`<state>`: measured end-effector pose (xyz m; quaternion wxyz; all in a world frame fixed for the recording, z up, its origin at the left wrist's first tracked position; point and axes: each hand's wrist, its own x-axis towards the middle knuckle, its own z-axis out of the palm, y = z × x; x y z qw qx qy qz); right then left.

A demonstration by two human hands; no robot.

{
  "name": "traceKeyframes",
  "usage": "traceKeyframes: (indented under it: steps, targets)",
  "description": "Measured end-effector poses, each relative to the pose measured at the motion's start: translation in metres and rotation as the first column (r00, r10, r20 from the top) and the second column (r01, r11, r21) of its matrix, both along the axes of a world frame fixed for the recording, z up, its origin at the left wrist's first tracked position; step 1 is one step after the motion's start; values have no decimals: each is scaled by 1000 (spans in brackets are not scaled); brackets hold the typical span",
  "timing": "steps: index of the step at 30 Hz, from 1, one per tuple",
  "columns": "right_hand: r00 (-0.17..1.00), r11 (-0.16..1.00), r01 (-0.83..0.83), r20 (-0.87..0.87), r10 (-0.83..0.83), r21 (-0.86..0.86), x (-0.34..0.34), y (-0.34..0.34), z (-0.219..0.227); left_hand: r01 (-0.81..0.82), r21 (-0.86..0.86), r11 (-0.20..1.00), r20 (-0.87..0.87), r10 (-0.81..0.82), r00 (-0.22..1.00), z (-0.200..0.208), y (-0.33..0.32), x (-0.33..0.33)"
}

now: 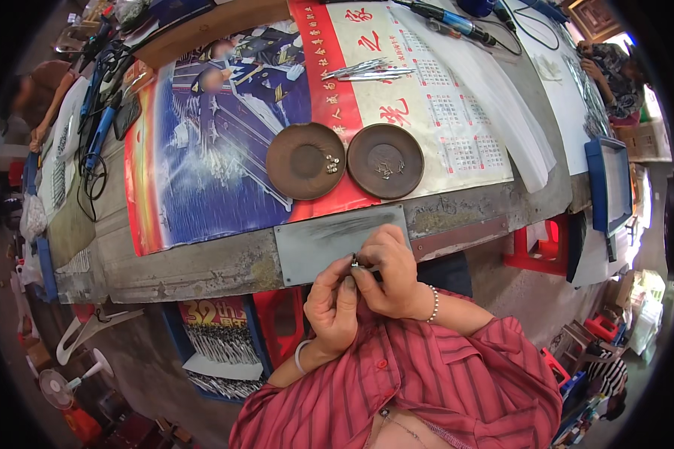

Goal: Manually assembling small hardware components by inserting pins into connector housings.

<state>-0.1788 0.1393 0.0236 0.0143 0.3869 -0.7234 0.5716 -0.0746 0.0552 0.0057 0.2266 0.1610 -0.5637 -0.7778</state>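
My left hand (331, 308) and my right hand (389, 275) meet in front of me, each closed in a pinch. Between their fingertips is a tiny shiny metal piece (355, 264), too small to name more exactly. Just beneath and beyond the fingers lies a grey metal plate (307, 251) with dark smudges, at the table's near edge. Past it, two round brown dishes stand side by side. The left dish (283, 159) has several small shiny parts at its right side; the right dish (365, 144) contains several thin metal bits.
The dishes stand on a calendar poster (472, 161). Thin metal strips (367, 71) lie farther back. Blue-handled tools (101, 131) with cords are at left, another (457, 26) far right. Below the table are a tray of metal pieces (221, 340) and a red stool (543, 247). People sit at both sides.
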Motion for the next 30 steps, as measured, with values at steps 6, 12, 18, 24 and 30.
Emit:
traceKeyframes:
  steps: [6, 12, 18, 24, 30]
  targets:
    - [991, 985, 98, -106, -83, 141, 14, -1, 2, 13, 12, 1000, -5, -13, 1000, 3, 3, -1]
    - [706, 974, -215, 677, 207, -74, -9, 10, 13, 53, 98, 994, -37, -50, 998, 10, -3, -5]
    - [860, 986, -142, 483, 164, -82, -17, 15, 9, 414, 405, 815, 52, -472, 880, 36, -34, -11]
    - [978, 992, -116, 166, 123, -55, 5, -4, -5, 135, -13, 991, 86, -134, 987, 23, -16, -3]
    - [984, 999, -3, -176, 12, 48, 14, -10, -9, 92, -113, 989, 52, -87, 995, 12, -14, 6]
